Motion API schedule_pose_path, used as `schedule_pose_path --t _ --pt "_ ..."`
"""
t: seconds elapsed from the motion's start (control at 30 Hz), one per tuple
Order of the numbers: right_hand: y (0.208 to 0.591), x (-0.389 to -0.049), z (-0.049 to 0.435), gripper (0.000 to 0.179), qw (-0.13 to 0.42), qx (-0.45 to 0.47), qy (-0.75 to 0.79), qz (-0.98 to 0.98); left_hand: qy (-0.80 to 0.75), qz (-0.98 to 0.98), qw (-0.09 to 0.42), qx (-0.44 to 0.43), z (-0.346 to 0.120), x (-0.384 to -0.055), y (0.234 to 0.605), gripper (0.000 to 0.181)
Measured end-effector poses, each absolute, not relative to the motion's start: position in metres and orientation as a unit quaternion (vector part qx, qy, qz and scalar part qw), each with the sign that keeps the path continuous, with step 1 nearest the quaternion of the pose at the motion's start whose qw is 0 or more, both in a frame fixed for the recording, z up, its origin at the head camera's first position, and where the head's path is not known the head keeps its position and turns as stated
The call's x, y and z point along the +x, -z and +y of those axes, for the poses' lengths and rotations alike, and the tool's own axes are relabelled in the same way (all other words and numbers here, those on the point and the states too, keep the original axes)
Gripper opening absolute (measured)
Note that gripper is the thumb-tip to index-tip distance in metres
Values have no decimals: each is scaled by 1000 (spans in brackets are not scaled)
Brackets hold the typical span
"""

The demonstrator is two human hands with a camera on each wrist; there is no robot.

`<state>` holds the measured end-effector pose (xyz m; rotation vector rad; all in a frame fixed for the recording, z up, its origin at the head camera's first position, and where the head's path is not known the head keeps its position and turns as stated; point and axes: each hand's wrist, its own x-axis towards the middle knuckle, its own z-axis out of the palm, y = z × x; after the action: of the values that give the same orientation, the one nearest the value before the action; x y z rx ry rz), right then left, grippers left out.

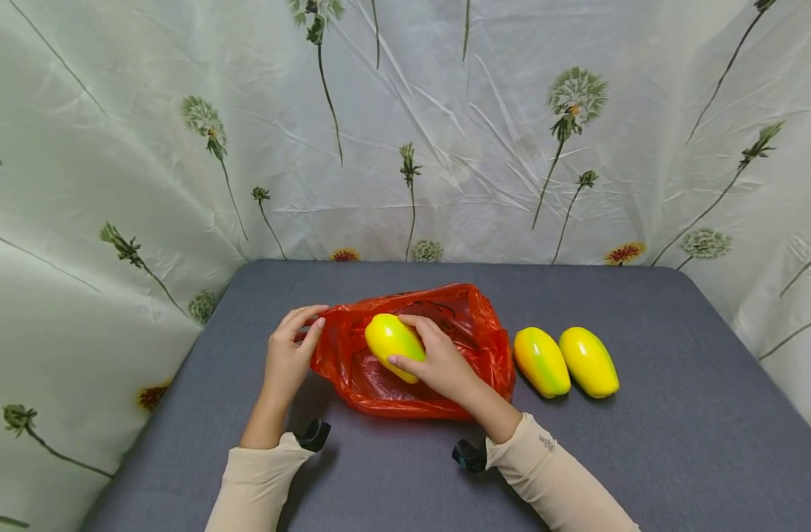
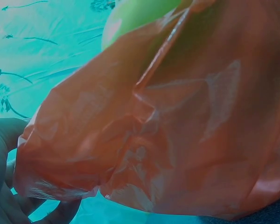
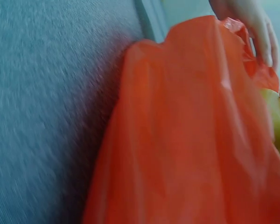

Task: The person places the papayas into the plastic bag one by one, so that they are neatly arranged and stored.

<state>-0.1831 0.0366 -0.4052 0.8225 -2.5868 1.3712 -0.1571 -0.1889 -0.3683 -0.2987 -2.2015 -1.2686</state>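
Observation:
A glossy yellow papaya with a green tinge point(image 1: 393, 341) is gripped between the thumb and fingers of my right hand point(image 1: 448, 369), over the mouth of a red plastic bag point(image 1: 378, 405). The bag lies spread open on the table. My left hand point(image 1: 288, 358) pinches the bag's left rim, and in the left wrist view its fingers point(image 2: 4, 186) reach round the film's edge. Part of the held papaya point(image 3: 276, 119) shows past the bag in the right wrist view. Two more papayas, one nearer point(image 1: 542, 362) and one farther right point(image 1: 588, 362), lie beside the bag.
The grey cloth-covered table point(image 1: 671, 443) extends to both sides of the bag. A pale curtain with dandelion prints point(image 1: 485, 148) hangs behind its far edge. Dark straps sit at both wrists, by the beige sleeves point(image 1: 545, 473).

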Motion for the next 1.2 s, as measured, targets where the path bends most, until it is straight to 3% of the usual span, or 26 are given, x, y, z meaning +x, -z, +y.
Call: schedule_pose_path --t 0.57,1.2 --pt "426 -188 3 61 -65 161 -577 -798 481 -825 277 -105 -187 -155 366 19" --pt "442 -190 -5 60 -87 124 -631 -761 479 -826 278 -103 -187 -154 366 19"
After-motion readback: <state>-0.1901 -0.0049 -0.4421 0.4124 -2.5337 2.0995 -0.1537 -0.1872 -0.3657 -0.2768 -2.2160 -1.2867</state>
